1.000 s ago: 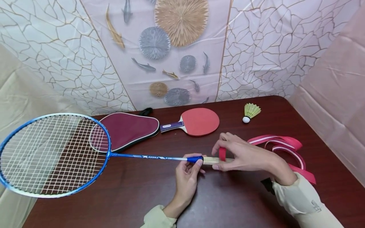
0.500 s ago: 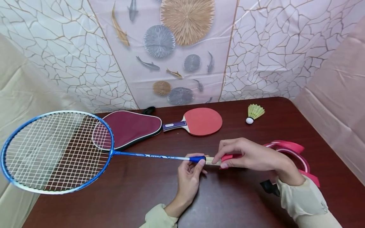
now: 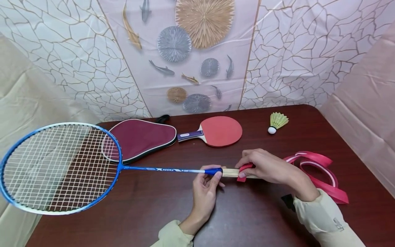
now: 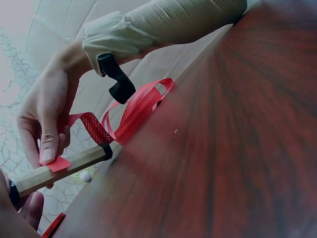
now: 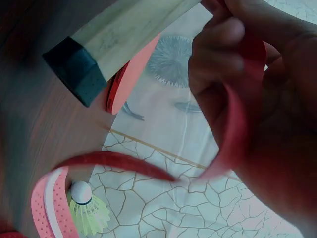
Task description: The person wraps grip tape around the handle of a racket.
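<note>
A blue badminton racket (image 3: pixel 139 168) is held level above the table, its strung head to the left. My left hand (image 3: pixel 205 193) grips it at the blue cone where shaft meets handle. The handle is bare wood (image 4: pixel 84 159) with a black end cap (image 5: pixel 74 69). My right hand (image 3: pixel 266 168) pinches the end of a red perforated grip tape (image 3: pixel 242 176) against the wooden handle, thumb on top in the left wrist view. From that hand the tape (image 5: pixel 233 134) trails off in loose loops (image 3: pixel 321 171) to the right.
Behind the racket lie a maroon paddle case (image 3: pixel 142 137) and a red table tennis paddle (image 3: pixel 220 131). A yellow shuttlecock (image 3: pixel 277 120) stands at the back right of the dark wooden table (image 3: pixel 139 219). Patterned cloth (image 3: pixel 284 61) hangs behind the table.
The right hand has shifted along the handle and brought the tape end down onto the wood. The left hand keeps its grip on the cone. The view has shifted slightly.
</note>
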Demonstrator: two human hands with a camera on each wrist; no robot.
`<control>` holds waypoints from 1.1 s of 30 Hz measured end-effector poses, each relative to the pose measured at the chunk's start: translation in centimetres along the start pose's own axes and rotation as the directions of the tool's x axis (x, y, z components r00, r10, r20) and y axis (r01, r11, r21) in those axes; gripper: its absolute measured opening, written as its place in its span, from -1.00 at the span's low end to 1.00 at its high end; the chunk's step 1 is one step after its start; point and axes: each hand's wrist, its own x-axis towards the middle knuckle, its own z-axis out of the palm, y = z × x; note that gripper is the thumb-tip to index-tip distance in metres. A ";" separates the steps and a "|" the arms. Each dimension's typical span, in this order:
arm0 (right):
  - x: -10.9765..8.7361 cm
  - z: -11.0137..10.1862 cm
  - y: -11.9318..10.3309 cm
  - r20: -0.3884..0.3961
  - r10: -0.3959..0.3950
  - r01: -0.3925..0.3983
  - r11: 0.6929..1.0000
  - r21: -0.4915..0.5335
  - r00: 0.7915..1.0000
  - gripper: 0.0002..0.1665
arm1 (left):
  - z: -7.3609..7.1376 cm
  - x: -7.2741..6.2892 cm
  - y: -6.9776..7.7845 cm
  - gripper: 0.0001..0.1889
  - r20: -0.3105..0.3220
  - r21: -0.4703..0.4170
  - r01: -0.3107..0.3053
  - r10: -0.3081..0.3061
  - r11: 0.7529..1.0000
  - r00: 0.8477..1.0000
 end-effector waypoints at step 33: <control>1.1 -0.4 -1.0 -0.089 -0.091 0.100 0.990 0.100 0.992 -0.82 | 0.2 0.0 0.1 -0.81 0.046 -0.145 0.087 -0.081 0.986 0.996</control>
